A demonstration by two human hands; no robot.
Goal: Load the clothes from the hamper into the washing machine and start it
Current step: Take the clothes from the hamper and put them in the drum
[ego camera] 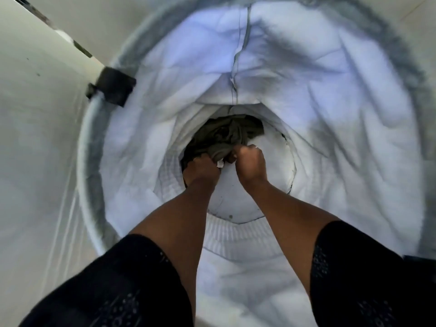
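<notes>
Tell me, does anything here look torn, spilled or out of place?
Nothing stands out. The hamper lining is merely creased; the left hand and right hand grip a dark garment at its bottom.

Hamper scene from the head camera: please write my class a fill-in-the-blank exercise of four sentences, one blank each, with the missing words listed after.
1. The number of hands gripping the dark garment is ____.
2. The left hand and the right hand have their fingers ____ round it.
3. The garment lies at the ____ of the white hamper.
4. The person's sleeves are coloured ____.
Missing words: two; curled; bottom; black.
</notes>
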